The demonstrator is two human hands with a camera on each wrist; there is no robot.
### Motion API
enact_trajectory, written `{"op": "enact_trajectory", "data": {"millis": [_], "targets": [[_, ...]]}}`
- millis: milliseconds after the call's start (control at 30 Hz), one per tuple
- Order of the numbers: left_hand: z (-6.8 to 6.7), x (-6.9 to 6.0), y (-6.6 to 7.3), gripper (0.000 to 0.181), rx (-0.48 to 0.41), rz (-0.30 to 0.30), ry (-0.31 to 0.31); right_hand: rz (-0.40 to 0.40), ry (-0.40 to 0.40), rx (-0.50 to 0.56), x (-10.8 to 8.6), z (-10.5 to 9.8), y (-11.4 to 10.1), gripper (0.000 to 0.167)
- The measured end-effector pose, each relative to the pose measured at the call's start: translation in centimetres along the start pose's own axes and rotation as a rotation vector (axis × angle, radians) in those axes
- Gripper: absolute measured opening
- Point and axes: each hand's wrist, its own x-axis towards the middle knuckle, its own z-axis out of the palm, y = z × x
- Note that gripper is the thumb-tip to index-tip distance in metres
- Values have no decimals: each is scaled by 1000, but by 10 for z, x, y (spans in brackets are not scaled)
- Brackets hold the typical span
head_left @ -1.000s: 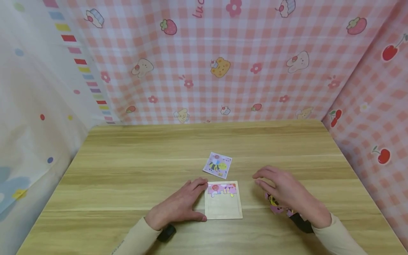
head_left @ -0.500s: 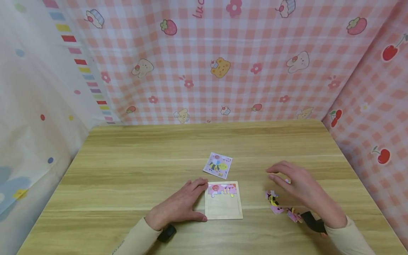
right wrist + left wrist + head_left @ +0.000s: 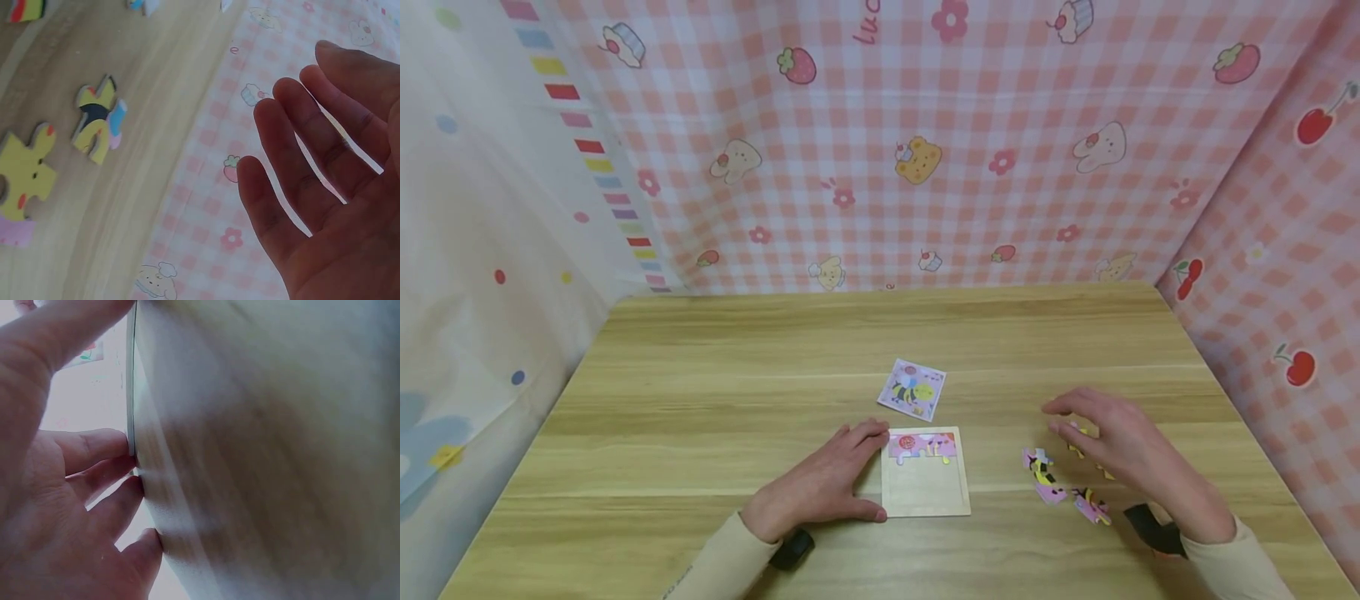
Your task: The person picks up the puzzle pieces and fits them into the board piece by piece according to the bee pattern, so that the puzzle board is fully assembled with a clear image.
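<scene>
My left hand (image 3: 823, 483) rests at the left side of a square wooden puzzle board (image 3: 925, 492), thumb at the near corner and fingertips at the far one. In the left wrist view its fingers (image 3: 94, 450) touch the board's edge. Pink puzzle pieces (image 3: 919, 446) fill the board's top strip; below them is bare wood. My right hand (image 3: 1127, 442) hovers over loose puzzle pieces on the right, partly covering some. The right wrist view shows its fingers (image 3: 284, 156) spread and holding nothing, beside yellow-and-black (image 3: 94, 125) and yellow-faced (image 3: 28, 169) pieces.
A bee picture card (image 3: 913, 389) lies just behind the board. Loose pieces (image 3: 1042, 477) and another piece (image 3: 1092, 506) lie between the board and my right wrist. Patterned cloth (image 3: 880, 150) hangs behind the wooden table (image 3: 737, 350) and at both sides.
My right hand has moved away from the board to the right, uncovering more loose puzzle pieces. The left hand, board and card stay in place.
</scene>
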Motion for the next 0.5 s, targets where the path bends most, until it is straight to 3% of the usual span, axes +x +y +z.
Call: {"op": "enact_trajectory", "data": {"millis": [100,367,500], "targets": [[0,0,0,95,2,-3,-1,-51,-7,-1,-3,3,5,38],[0,0,1,97,7,-25,-15,-85,-76,-43,-10,12,11,38],[0,0,1,97,7,-30,-16,-53,-136,-18,-13,15,11,35]]}}
